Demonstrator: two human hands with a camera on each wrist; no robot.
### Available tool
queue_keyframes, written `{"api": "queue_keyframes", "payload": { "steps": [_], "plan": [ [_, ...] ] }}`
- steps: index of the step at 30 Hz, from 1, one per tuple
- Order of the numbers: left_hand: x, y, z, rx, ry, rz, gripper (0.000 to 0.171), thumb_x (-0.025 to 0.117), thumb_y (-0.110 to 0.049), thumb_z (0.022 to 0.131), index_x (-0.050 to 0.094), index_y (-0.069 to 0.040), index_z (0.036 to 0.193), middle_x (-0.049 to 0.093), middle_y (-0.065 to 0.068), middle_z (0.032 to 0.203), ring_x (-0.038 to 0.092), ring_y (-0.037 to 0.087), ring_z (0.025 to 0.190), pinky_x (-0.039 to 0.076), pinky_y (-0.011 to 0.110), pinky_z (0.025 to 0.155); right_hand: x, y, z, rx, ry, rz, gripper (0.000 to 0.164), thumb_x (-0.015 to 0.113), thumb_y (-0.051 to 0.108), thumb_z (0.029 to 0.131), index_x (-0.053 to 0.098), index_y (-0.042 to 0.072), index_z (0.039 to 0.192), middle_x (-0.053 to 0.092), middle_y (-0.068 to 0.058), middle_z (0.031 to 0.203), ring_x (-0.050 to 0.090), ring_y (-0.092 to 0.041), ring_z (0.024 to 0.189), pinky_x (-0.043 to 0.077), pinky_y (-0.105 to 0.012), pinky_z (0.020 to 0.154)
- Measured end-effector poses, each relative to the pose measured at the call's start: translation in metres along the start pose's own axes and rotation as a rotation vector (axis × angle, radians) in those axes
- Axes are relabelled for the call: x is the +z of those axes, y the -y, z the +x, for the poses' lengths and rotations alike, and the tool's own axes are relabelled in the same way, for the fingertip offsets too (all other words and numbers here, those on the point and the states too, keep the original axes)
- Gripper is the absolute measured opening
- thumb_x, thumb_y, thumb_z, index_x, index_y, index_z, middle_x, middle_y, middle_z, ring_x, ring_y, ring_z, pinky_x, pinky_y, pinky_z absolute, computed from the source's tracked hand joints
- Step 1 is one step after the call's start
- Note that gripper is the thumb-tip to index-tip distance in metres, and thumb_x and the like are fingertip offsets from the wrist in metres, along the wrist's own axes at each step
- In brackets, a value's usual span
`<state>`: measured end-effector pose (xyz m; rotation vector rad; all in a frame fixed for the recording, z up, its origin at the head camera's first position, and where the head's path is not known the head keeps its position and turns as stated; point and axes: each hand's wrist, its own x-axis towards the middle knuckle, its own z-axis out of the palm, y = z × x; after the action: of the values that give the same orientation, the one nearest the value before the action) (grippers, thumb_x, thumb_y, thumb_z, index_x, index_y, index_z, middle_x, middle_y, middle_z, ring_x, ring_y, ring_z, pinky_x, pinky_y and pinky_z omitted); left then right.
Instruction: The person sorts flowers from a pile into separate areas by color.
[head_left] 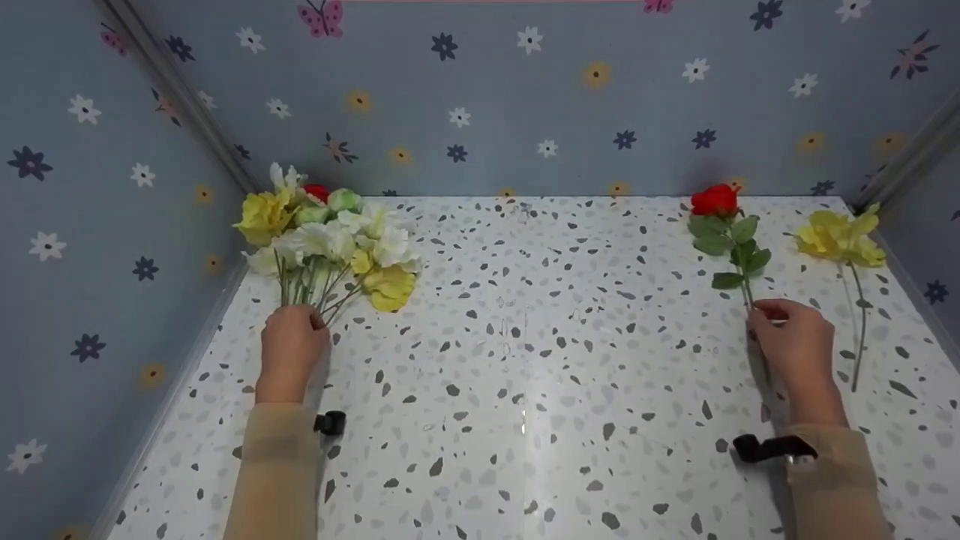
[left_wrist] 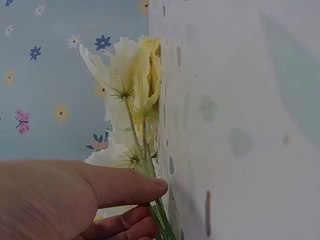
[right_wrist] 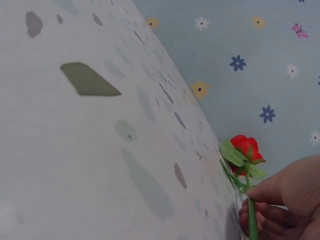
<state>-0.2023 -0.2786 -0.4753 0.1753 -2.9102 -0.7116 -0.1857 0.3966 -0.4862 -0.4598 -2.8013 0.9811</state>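
Note:
On the left of the table, my left hand (head_left: 295,337) grips the stems of a bunch of artificial flowers (head_left: 322,244), with white, yellow, green and red heads. In the left wrist view, thumb and fingers close round several green stems (left_wrist: 145,150) near the tabletop. At the right, my right hand (head_left: 796,341) pinches the stem of a red rose (head_left: 715,201) between thumb and fingers, below its green leaves (head_left: 742,251). The right wrist view shows the rose head (right_wrist: 244,150) beyond the fingertips, low over the table. The lower stem is partly hidden by the hand.
A single yellow flower (head_left: 840,238) with a long stem lies right of my right hand. The speckled white table (head_left: 525,337) spreads between the hands. Patterned blue panels (head_left: 480,97) stand at the back and both sides.

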Motion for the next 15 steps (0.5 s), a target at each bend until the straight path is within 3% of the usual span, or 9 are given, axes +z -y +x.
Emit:
{"api": "queue_keyframes", "payload": {
  "steps": [8, 11, 15],
  "plan": [
    [-0.004, -0.01, 0.0, -0.009, -0.107, -0.006, 0.034, 0.053, 0.001, 0.087, 0.048, -0.01, 0.055, 0.042, 0.007, 0.055, 0.039, 0.027, 0.056, 0.032, 0.039, 0.057, -0.005, -0.003, 0.0, 0.034, -0.02, -0.02, 0.045, 0.053, 0.03, 0.1, 0.064, 0.002, 0.133, 0.068, -0.022, 0.118, 0.066, -0.036, 0.101, 0.049, -0.032, 0.071],
    [-0.008, -0.015, -0.002, -0.046, -0.118, -0.032, 0.03, 0.056, -0.003, 0.09, 0.056, -0.008, 0.06, 0.049, 0.008, 0.057, 0.046, 0.027, 0.055, 0.036, 0.039, 0.057, -0.005, -0.004, 0.0, 0.029, -0.024, -0.039, 0.044, 0.054, 0.031, 0.1, 0.065, 0.002, 0.131, 0.067, -0.023, 0.117, 0.065, -0.038, 0.103, 0.049, -0.037, 0.073],
    [-0.014, -0.023, -0.005, -0.099, -0.096, -0.09, 0.017, 0.06, -0.008, 0.095, 0.068, -0.002, 0.082, 0.063, 0.015, 0.077, 0.058, 0.031, 0.065, 0.045, 0.043, 0.063, -0.007, -0.003, 0.0, 0.052, 0.011, -0.043, 0.047, 0.055, 0.036, 0.101, 0.064, 0.002, 0.132, 0.066, -0.023, 0.12, 0.062, -0.036, 0.104, 0.049, -0.038, 0.074]
  ]
}}
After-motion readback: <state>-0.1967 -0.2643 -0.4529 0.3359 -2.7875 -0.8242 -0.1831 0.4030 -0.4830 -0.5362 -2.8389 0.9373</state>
